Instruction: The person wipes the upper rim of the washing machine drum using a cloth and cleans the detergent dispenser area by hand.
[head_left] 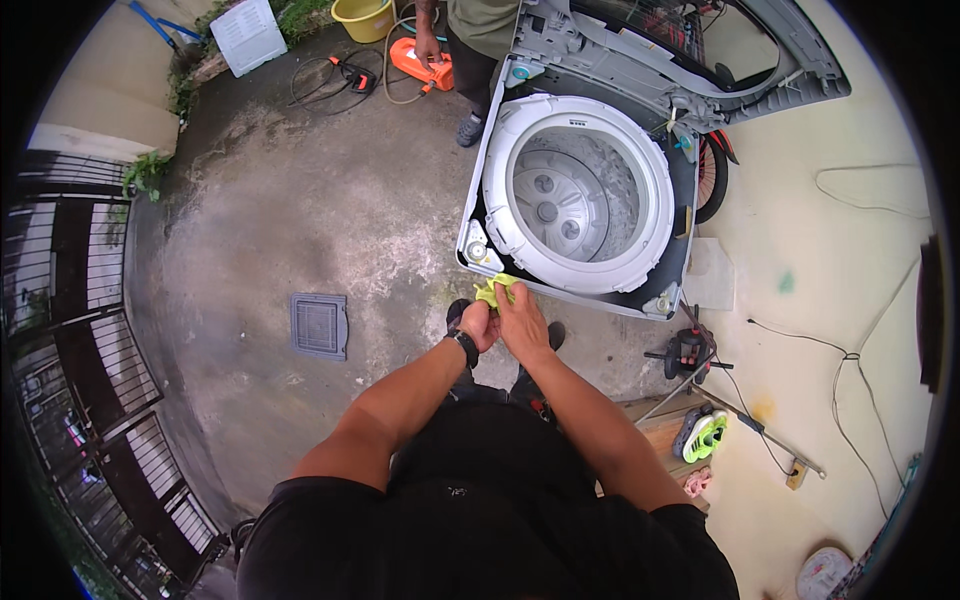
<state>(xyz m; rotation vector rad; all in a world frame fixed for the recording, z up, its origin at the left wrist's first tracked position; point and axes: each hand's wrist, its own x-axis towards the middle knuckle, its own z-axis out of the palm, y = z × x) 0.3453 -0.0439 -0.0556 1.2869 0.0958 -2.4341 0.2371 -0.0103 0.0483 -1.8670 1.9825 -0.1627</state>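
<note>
A bright yellow-green cloth (496, 287) is bunched at the front left edge of a top-loading washing machine (600, 300). My left hand (480, 326) is closed on the cloth from the left. From the right my right hand (523, 322) grips the same cloth, fingers bent over it. Both hands are close together, just outside the cabinet rim. The washer's top cover (690, 60) is tilted up at the back, baring the white tub ring (493, 180) and the metal drum (620, 185). A white corner bracket (478, 250) lies just beyond the cloth.
Another person's hand (428, 48) is at an orange pressure washer (415, 66) behind the machine, beside a hose and a yellow bucket (364, 18). A grey plastic panel (320, 326) lies on the concrete at left. Cables (845, 355) run along the right wall; shoes (703, 436) stand nearby.
</note>
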